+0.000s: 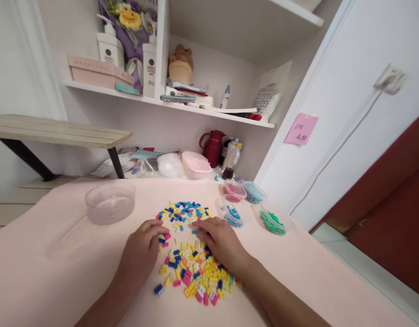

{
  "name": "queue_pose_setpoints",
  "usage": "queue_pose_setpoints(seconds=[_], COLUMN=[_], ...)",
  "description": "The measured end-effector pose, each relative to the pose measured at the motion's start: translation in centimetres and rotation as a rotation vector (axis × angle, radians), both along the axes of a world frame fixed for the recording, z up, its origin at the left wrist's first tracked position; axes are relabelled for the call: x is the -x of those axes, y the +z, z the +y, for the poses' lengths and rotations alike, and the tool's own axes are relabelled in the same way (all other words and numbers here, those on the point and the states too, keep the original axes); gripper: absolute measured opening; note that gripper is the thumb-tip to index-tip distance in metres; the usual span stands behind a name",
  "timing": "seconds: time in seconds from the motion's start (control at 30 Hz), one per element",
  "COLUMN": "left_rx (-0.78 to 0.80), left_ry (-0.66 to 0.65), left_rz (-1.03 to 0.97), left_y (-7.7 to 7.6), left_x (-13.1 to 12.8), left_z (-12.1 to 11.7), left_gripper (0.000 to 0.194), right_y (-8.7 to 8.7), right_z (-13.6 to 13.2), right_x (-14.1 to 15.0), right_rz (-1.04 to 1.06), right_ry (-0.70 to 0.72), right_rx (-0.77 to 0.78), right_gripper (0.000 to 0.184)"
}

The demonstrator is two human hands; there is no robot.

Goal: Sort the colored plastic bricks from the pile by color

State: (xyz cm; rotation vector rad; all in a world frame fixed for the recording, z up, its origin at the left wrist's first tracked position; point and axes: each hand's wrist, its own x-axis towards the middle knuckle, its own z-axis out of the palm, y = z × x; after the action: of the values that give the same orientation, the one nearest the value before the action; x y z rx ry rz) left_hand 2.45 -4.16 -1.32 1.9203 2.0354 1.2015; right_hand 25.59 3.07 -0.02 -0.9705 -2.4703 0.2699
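A heap of small coloured bricks (192,263), yellow, blue, pink and orange, lies spread on the pink table cover (59,272). My left hand (143,247) rests on the left side of the heap, fingers curled down onto the bricks. My right hand (218,240) lies on the middle of the heap, fingers bent and pointing left, tips touching bricks. Whether either hand holds a brick is hidden under the fingers.
An empty clear bowl (110,202) stands at the left. Small clear tubs hold sorted bricks: blue (233,215), green (273,222), pink (234,190), light blue (253,193). Behind are a red jug (212,147), a pink lidded box (195,164) and shelves.
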Motion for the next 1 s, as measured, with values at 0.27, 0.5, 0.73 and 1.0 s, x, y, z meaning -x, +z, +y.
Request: queue_pose_setpoints(seconds=[0.27,0.5,0.73,1.0], left_rx=[-0.019,-0.02,-0.015,-0.012], left_ry=[-0.031,-0.031,-0.029,-0.042], left_rz=[-0.035,-0.076,-0.095,-0.088], left_y=[0.1,0.4,0.2,0.2], left_x=[0.1,0.0,0.2,0.4], left_z=[-0.1,-0.3,0.0,0.1], left_gripper=[0.037,0.035,0.034,0.033], right_y=[-0.2,0.3,0.3,3.0], right_z=[0.8,0.7,0.6,1.7], right_x=[0.7,0.4,0.7,-3.2], right_rz=[-0.119,-0.113,-0.061,0.246], right_ry=[-0.079,-0.066,-0.063,-0.202], right_rx=[-0.087,-0.08,-0.037,-0.179], right_gripper=[0.019,0.022,0.014,0.007])
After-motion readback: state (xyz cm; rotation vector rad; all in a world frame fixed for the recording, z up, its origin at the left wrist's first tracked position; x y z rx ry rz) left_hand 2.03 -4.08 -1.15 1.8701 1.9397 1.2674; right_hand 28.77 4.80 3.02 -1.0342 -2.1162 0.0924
